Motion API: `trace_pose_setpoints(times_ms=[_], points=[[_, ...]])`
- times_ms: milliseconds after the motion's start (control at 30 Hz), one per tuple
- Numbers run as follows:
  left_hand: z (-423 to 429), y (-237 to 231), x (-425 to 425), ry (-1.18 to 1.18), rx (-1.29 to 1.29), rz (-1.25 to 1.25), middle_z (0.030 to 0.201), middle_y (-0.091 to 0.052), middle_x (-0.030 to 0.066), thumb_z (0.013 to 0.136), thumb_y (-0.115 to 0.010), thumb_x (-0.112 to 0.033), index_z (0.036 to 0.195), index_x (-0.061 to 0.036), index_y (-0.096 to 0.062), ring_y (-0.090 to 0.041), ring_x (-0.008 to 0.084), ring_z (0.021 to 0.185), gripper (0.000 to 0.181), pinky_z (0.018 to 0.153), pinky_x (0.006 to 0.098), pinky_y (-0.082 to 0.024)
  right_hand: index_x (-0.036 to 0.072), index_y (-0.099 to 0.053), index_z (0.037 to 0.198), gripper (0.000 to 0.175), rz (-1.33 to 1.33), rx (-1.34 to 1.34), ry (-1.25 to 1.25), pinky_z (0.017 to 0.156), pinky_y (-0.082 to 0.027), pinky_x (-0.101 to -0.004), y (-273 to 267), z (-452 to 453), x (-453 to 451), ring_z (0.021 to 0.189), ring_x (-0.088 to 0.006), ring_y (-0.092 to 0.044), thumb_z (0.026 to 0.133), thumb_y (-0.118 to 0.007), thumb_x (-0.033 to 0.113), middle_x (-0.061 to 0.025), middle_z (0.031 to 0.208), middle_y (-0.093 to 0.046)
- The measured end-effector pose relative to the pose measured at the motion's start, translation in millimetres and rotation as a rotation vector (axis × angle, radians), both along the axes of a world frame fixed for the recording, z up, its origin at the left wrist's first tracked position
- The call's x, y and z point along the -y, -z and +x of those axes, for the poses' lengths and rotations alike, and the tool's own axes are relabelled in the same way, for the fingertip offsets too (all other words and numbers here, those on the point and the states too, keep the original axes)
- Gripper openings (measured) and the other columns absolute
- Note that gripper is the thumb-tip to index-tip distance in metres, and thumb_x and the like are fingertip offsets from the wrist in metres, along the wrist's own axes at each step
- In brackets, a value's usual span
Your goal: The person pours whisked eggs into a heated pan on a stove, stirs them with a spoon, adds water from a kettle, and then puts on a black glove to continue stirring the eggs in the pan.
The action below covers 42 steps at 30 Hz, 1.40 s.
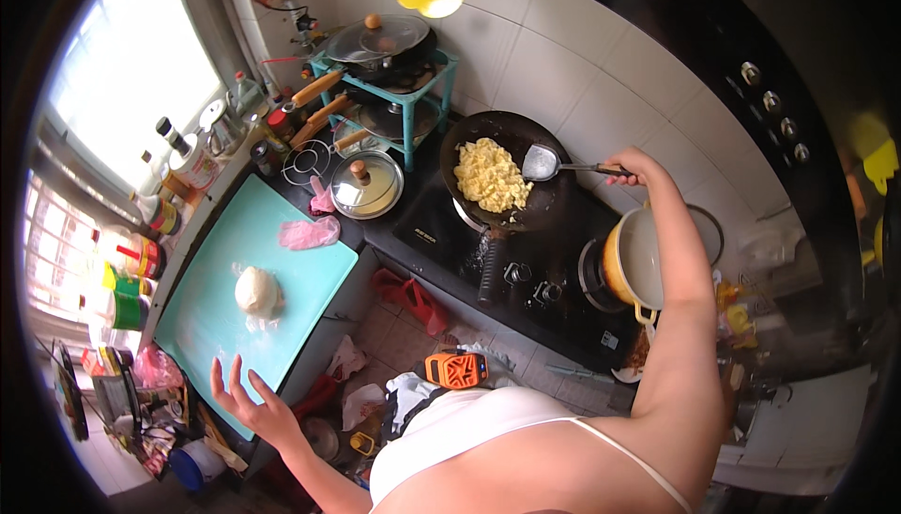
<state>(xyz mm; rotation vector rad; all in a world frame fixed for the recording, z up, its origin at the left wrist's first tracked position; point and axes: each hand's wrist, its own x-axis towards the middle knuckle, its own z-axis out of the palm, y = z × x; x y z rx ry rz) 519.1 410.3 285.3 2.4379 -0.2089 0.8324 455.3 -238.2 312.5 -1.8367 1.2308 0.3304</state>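
Note:
My right hand point(628, 165) grips the handle of a metal wok spatula point(542, 163), whose blade rests inside a dark wok point(549, 208) beside a heap of scrambled egg point(490, 174). The wok sits on the left burner of a black gas stove point(436, 232), its ribbed handle pointing toward me. My left hand point(246, 394) holds nothing, fingers spread, over the near end of a turquoise board point(211, 253). On that board lie a ball of dough point(257, 292) and a pink plastic glove point(310, 233).
A yellow pot point(619, 253) stands on the right burner. Left of the wok are a glass-lidded pan point(367, 185) and a turquoise rack point(408, 130) with stacked pans, their wooden handles sticking out. Bottles and jars point(193, 160) line the windowsill. Several bags lie on the floor.

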Motion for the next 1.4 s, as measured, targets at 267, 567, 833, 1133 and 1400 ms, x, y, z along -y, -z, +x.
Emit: trace_pose_setpoints(times_ms=[267, 567, 833, 1133, 1400], points=[[-18.3, 5.5, -15.4, -0.079, -0.059, 0.050, 0.118, -0.042, 0.0141, 0.084, -0.046, -0.006, 0.100, 0.0020, -0.055, -0.043, 0.0282, 0.108, 0.020, 0.087, 0.0368, -0.037, 0.004, -0.054, 0.089, 0.020, 0.427, 0.159, 0.060, 0.029, -0.022, -0.0146, 50.4, 30.3, -26.2, 0.038, -0.0043, -0.033, 0.083, -0.052, 0.023, -0.0063, 0.067, -0.054], [-17.1, 5.7, -10.5, -0.069, -0.021, -0.021, 0.117, -0.043, 0.0140, 0.084, -0.047, -0.007, 0.101, 0.0027, -0.055, -0.043, 0.0277, 0.108, 0.021, 0.088, 0.0373, -0.037, 0.014, -0.063, 0.100, 0.028, -0.857, 0.314, -0.667, 0.060, -0.048, -0.0322, 9.7, -13.2, -147.9, 0.068, -0.0264, -0.061, 0.074, -0.059, 0.024, -0.0103, 0.075, -0.062], [-6.8, 7.1, 2.3, 0.044, -0.006, -0.037, 0.117, -0.043, 0.0139, 0.084, -0.047, -0.006, 0.100, 0.0003, -0.056, -0.043, 0.0275, 0.108, 0.020, 0.089, 0.0374, -0.036, 0.018, -0.059, 0.104, 0.028, -1.146, 0.150, -0.726, 0.054, -0.048, -0.0385, 29.8, -27.4, -181.1, 0.062, -0.0278, -0.058, 0.078, -0.053, 0.025, -0.0079, 0.076, -0.056], [-11.5, 3.8, 5.5, 0.087, 0.013, -0.026, 0.116, -0.044, 0.0137, 0.084, -0.047, -0.006, 0.101, -0.0007, -0.056, -0.044, 0.0276, 0.107, 0.020, 0.088, 0.0374, -0.037, 0.020, -0.060, 0.104, 0.028, -0.955, 0.193, -0.528, 0.063, -0.048, -0.0410, 42.7, -31.8, -181.2, 0.071, -0.0288, -0.059, 0.078, -0.053, 0.027, -0.0096, 0.080, -0.058], [-20.5, 12.4, -7.4, 0.074, -0.017, -0.006, 0.116, -0.044, 0.0138, 0.084, -0.047, -0.007, 0.101, -0.0005, -0.057, -0.044, 0.0283, 0.107, 0.020, 0.088, 0.0384, -0.037, 0.020, -0.057, 0.107, 0.030, -1.040, 0.089, -0.592, 0.061, -0.049, -0.0401, 55.5, -38.4, -203.8, 0.067, -0.0293, -0.060, 0.079, -0.052, 0.026, -0.0094, 0.081, -0.057]])
